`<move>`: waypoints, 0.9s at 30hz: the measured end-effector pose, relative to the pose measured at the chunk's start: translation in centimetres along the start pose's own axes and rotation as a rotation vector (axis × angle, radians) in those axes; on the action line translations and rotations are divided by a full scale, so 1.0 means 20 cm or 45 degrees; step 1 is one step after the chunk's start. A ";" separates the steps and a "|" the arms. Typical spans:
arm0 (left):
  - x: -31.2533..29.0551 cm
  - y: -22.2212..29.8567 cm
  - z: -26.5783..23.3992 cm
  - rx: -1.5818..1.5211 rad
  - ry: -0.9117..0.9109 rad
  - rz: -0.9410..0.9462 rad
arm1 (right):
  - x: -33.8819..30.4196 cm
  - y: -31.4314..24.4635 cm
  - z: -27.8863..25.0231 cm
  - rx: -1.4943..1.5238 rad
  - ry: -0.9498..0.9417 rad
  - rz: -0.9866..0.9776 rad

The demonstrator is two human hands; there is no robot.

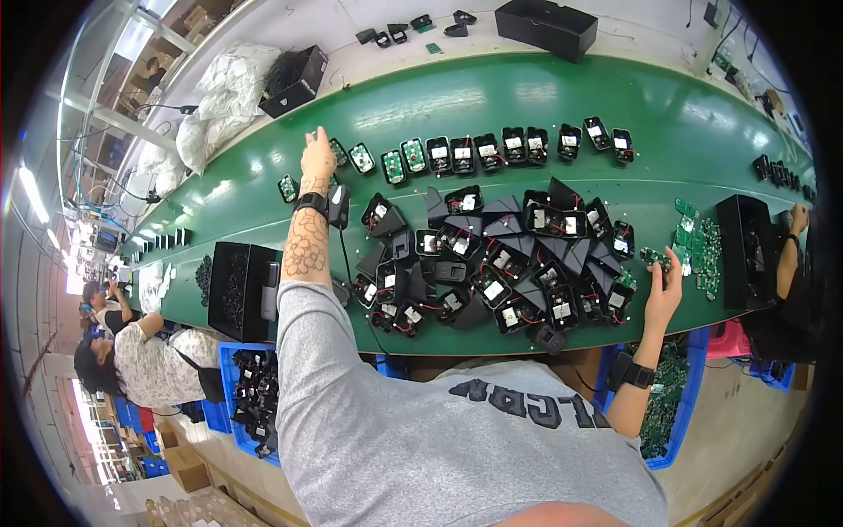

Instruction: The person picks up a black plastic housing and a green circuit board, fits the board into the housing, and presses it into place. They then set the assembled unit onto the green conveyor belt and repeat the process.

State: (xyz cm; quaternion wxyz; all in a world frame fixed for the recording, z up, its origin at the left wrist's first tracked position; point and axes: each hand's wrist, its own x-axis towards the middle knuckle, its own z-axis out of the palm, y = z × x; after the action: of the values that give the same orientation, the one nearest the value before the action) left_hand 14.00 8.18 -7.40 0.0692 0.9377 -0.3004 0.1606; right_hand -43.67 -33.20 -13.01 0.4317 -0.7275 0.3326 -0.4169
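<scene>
My left hand (pixel 319 158) reaches to the left end of a row of small black plastic housings, its fingers drawn together; what they grip, if anything, is hidden. Right beside it is a housing with a green board (pixel 339 151), partly covered by the hand. Another board-fitted housing (pixel 287 188) lies to its left, and a further one (pixel 361 158) to its right. My right hand (pixel 665 288) is at the right edge of a heap of open black housings (pixel 492 290) with red wires. Its fingertips pinch a small green circuit board (pixel 651 256).
Loose green circuit boards (pixel 702 250) lie right of my right hand. Black boxes (pixel 742 263) (pixel 239 290) stand at both sides of the green table (pixel 421 97). Blue bins (pixel 230 386) (pixel 689 404) hold parts below its edge. Other people (pixel 167 360) work at left and right.
</scene>
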 end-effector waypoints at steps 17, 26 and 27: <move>0.04 0.91 0.00 -0.330 -0.488 0.474 | 0.01 0.05 -0.03 0.060 0.069 0.013; -0.13 1.01 -0.20 -0.668 0.010 0.446 | -0.01 0.05 -0.07 0.269 0.269 -0.010; -0.17 1.02 -0.25 -1.157 0.007 0.313 | -0.01 0.08 -0.07 0.268 0.282 -0.013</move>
State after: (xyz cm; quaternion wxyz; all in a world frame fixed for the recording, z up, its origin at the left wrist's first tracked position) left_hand -1.90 -5.38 -3.16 0.4538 0.7694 -0.4489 0.0223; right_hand -45.18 -34.26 -14.11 0.4642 -0.6295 0.3288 -0.5293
